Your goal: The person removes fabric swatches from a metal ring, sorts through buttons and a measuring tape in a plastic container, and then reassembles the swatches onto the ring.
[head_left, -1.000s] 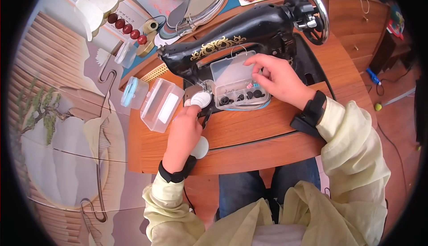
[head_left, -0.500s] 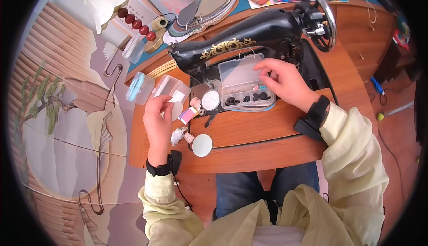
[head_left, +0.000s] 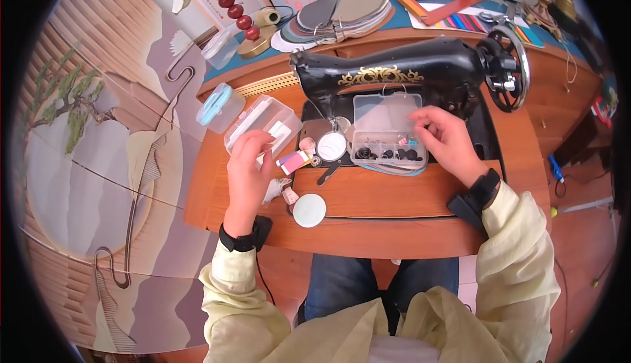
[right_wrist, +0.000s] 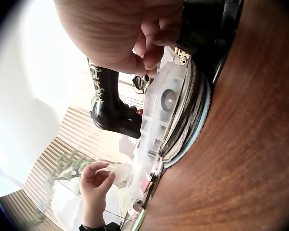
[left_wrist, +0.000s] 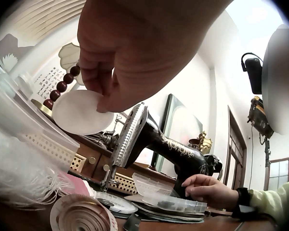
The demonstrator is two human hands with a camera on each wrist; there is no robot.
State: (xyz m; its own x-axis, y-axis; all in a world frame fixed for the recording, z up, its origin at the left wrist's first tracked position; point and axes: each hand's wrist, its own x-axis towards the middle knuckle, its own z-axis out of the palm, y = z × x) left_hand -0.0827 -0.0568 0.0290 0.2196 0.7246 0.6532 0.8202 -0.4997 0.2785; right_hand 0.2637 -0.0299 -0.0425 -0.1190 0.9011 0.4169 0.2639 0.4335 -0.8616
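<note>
My left hand [head_left: 246,175] pinches a thin white disc [left_wrist: 79,113] between thumb and fingers, raised above the table beside an open clear plastic box [head_left: 286,116]. From the head view the hand covers most of the disc. My right hand [head_left: 447,143] hovers with loosely bent fingers at the right side of a hinged compartment box [head_left: 388,164], and nothing shows between them. That box has its lid raised and holds black round pieces and small coloured bits. It lies on a stack of fabric swatches [right_wrist: 197,120], in front of a black sewing machine [head_left: 394,67].
Between my hands lie a round white case [head_left: 332,146], a pink and purple packet [head_left: 292,161] and a pale round disc [head_left: 309,210]. A blue-lidded tub [head_left: 220,106] stands at the left. Behind the machine are ringed swatches [head_left: 342,14] and a beaded lamp [head_left: 234,11].
My left hand has moved left from beside the round white case, lifting the white disc toward the clear box. The right hand stays by the compartment box. The head view has shifted.
</note>
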